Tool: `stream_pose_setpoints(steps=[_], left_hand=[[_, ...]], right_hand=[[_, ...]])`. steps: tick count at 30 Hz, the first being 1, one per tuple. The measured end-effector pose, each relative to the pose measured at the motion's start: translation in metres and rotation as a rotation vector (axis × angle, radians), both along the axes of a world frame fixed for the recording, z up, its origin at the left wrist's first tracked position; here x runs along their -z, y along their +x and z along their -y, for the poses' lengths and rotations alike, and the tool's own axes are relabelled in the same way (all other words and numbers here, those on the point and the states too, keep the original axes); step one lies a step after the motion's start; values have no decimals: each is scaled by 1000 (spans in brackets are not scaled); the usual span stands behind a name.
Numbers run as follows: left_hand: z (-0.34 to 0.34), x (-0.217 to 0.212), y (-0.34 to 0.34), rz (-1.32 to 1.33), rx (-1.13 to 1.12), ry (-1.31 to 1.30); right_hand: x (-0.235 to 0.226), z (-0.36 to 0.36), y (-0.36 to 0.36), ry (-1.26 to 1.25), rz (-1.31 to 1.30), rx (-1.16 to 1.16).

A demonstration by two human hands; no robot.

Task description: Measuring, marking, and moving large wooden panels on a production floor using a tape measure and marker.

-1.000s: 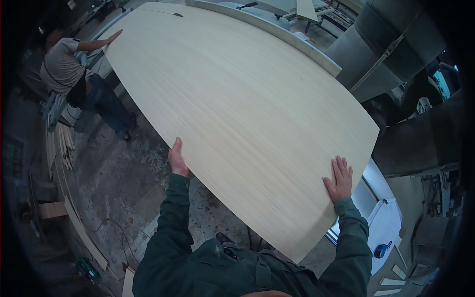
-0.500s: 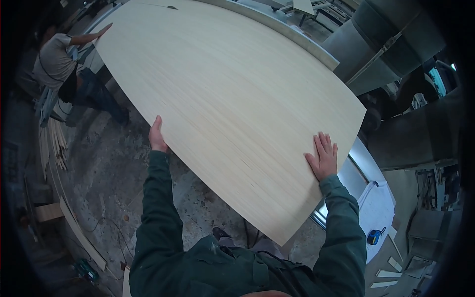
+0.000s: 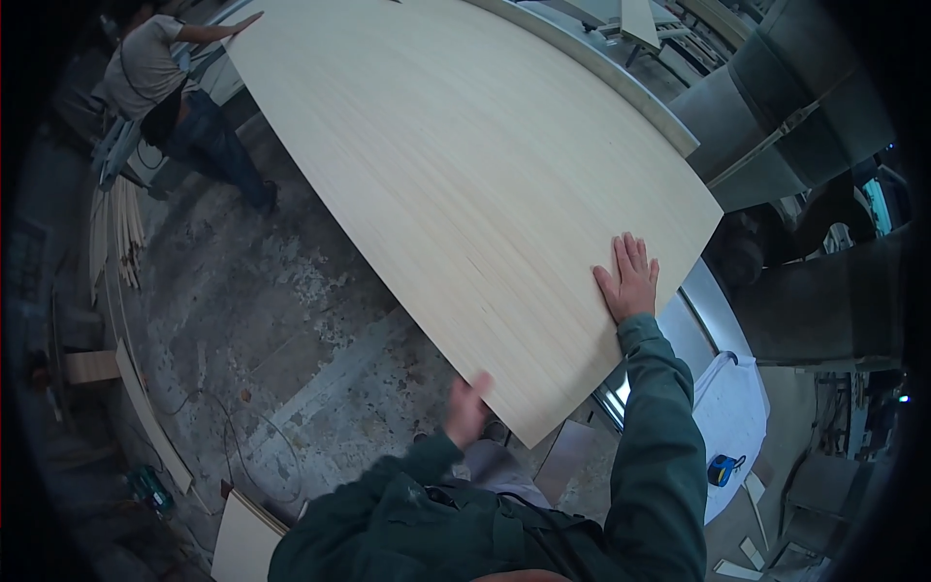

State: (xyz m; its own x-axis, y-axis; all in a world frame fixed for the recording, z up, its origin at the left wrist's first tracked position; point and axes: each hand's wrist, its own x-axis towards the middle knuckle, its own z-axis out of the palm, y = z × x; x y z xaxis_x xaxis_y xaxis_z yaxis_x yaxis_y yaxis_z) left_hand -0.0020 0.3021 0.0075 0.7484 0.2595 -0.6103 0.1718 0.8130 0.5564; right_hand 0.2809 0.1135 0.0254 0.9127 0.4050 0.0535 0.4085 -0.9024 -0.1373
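Observation:
A large, pale sheet of plywood [image 3: 465, 194] stretches from near my body to the far left. My right hand [image 3: 632, 281] lies flat on its top near the right end, fingers stretched out. Close to the sheet's near corner, my left hand [image 3: 467, 409] is at the left edge. It is smeared by motion, so its grip on the edge cannot be made out. At the far left end, a co-worker [image 3: 160, 82] has one hand [image 3: 247, 24] on the sheet.
A long fence rail [image 3: 621, 82] borders the sheet's far right side. Beside my right arm, a pale-covered surface [image 3: 732, 407] carries a blue tape measure [image 3: 722, 469]. Wood strips [image 3: 128, 228], a green power tool [image 3: 150, 488] and stacked panels [image 3: 244, 543] lie at left, with a cord.
My left hand has slid along the sheet's edge toward me and to the right, near the corner. My right hand stays flat on the sheet. The view has shifted slightly.

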Motion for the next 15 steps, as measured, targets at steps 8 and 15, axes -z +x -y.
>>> stream_pose_setpoints(steps=[8, 15], left_hand=[[70, -18, 0, -72, -259, 53], [71, -17, 6, -118, -319, 60]], right_hand=[[-5, -1, 0, -36, -38, 30], [-19, 50, 37, 46, -179, -402]])
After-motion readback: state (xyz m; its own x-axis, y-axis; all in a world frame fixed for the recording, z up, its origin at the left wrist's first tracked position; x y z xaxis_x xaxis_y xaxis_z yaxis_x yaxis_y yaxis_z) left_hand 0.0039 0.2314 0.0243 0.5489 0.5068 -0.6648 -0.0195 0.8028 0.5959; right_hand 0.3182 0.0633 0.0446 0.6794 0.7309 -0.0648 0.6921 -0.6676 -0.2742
